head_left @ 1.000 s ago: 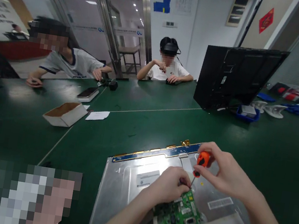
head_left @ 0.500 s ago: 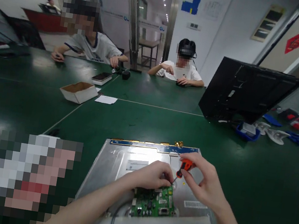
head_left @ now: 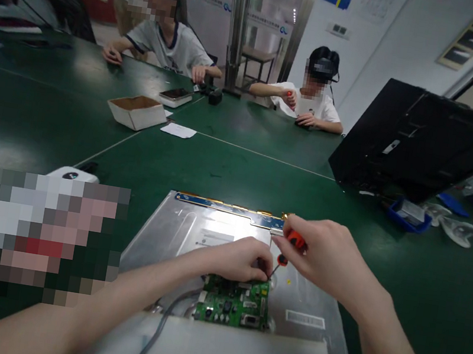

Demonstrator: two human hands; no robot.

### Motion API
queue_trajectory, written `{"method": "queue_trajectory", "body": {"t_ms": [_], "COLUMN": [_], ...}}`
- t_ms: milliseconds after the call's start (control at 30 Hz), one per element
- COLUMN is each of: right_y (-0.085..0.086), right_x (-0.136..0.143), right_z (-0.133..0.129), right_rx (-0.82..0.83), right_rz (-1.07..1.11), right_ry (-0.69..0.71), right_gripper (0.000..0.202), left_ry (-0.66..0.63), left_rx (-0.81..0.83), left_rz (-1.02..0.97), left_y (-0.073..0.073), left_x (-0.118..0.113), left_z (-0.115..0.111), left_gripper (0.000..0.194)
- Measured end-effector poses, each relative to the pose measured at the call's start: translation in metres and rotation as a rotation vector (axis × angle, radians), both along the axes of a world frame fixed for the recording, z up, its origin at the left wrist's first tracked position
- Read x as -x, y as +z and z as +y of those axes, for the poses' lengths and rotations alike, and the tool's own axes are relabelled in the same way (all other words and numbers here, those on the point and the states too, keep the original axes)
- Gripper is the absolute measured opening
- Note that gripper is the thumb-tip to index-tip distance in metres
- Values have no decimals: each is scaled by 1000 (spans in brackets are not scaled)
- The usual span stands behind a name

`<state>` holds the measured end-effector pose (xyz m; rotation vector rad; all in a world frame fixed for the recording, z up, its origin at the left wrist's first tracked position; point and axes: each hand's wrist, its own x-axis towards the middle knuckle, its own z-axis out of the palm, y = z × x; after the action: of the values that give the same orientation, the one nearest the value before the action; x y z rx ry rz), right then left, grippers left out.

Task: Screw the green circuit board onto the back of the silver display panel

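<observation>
My right hand (head_left: pixel 319 247) is closed around the orange-and-black handle of a screwdriver (head_left: pixel 282 260). The thin shaft slants down to the top right corner of a green circuit board (head_left: pixel 234 305). At that corner the fingers of my left hand (head_left: pixel 248 259) are pinched together close to the tip; whatever sits between them is hidden. The board lies on the silver metal back of a display panel (head_left: pixel 311 299), flat on the table. A grey cable (head_left: pixel 163 327) curves off the board's left side, and a blue strip (head_left: pixel 223 206) runs along the panel's far edge.
Left of the panel lies a partly blurred white device (head_left: pixel 70 174). Farther off stand a cardboard box (head_left: pixel 136 113) and a paper slip (head_left: pixel 178 131). A black monitor shell (head_left: pixel 420 152) leans at the right behind a blue tray (head_left: pixel 407 219). Two people sit across the green table (head_left: pixel 220 168).
My right hand has turned, its fingers now wrapped farther over the screwdriver handle. My left hand keeps its pinch at the board's corner. The view has tilted, and a standing person appears at back left.
</observation>
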<state>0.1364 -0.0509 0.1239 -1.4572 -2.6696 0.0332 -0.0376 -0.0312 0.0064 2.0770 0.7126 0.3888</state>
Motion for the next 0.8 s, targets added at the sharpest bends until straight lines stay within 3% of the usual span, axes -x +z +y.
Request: {"method": "queue_trajectory", "body": {"t_ms": [167,400,567,700,800], "right_y": [6,3,6,10,12], "right_x": [-4,-12,-12,-15,-16], "right_z": [-1,4,-1,-8,-8], "right_rx": [23,-72,-51,-2,-43], "right_rz": [-6,-71,-56,-17,-55], "right_ry": [70,81,139,236,201], "right_gripper": [5,37,9,19,15], "left_ry": [-2,-13,-19,-34,-27], "left_rx": [-41,-26,-62,-52,-40], "left_rz": [9,22,31,29,53], "left_y": [1,2,1,2,5], "left_x": [1,2,1,0,0], "left_z": [0,-2,1,2,2], "left_gripper": [11,10,8,7,8]}}
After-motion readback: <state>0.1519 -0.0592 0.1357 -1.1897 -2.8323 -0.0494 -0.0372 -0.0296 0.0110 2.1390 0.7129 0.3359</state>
